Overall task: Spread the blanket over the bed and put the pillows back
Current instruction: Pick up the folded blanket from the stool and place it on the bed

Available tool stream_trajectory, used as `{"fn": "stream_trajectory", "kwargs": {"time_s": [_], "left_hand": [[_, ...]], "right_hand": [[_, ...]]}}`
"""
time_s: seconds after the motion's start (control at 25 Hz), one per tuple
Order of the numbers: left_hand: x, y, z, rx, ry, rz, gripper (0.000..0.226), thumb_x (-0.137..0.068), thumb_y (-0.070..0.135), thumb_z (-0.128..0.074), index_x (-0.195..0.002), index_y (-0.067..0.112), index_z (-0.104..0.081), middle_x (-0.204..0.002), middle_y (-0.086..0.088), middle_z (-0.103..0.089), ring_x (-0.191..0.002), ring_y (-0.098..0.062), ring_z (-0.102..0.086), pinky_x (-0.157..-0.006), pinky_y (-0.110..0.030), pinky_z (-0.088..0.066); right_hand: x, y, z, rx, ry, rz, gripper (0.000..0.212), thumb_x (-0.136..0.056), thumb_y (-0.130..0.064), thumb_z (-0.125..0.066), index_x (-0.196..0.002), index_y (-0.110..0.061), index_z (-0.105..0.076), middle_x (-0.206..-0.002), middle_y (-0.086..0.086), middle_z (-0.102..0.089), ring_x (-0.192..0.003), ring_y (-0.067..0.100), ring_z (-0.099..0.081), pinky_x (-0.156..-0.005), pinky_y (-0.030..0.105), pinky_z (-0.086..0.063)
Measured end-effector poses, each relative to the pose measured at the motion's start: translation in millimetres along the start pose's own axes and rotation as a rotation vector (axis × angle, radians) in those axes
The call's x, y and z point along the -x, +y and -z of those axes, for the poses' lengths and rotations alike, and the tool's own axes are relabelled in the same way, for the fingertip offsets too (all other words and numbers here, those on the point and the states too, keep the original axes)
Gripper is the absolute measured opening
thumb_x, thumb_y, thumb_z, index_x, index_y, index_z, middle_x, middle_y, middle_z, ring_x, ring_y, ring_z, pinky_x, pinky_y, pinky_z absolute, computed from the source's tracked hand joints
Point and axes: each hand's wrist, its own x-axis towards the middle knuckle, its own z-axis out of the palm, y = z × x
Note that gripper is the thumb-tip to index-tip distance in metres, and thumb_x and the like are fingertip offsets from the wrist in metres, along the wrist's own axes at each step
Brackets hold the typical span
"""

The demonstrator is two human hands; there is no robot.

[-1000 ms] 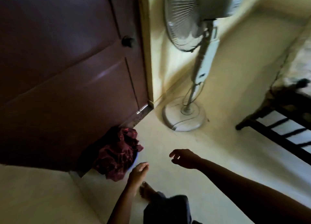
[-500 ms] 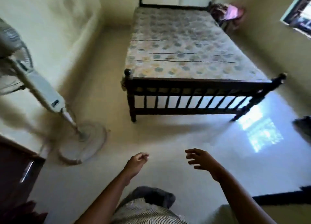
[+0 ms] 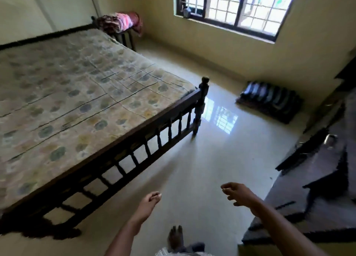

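Note:
A dark wooden bed [image 3: 146, 138] fills the left half of the view, its bare floral mattress [image 3: 81, 94] uncovered. A heap of pink and dark red bedding [image 3: 121, 22] lies on a dark stand beyond the bed's far right corner. I cannot tell blanket from pillows in that heap. My left hand [image 3: 149, 202] hangs low in front of me above the floor, fingers loosely curled and holding nothing. My right hand [image 3: 238, 194] is out to the right of it, fingers relaxed and empty. Both hands are well short of the footboard.
A barred window [image 3: 231, 7] is set in the far wall. A dark ribbed mat [image 3: 269, 99] lies on the glossy floor below it. A dark wooden door or cabinet [image 3: 327, 169] stands close on the right. My bare foot [image 3: 175, 236] shows at the bottom.
The view has swung right, from the door and standing fan to the bed, then to the window side. Both hands stayed low in front, empty.

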Motion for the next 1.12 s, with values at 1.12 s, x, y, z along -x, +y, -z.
{"fn": "stream_trajectory", "kwargs": {"time_s": [1.12], "left_hand": [[-633.7,605.6,-160.8,-0.034,-0.177,-0.24,0.014,-0.095,0.026,-0.052,-0.106,0.032,-0.058,-0.113,-0.004,-0.061,-0.109,-0.017,-0.057,-0.09,-0.029,-0.042]], "right_hand": [[-546.0,-369.6,481.6,-0.01,0.071,-0.022,0.02,-0.095,-0.026,-0.05,-0.112,-0.025,-0.061,-0.107,-0.003,-0.063,-0.092,0.011,-0.059,-0.068,0.018,-0.045]]}}
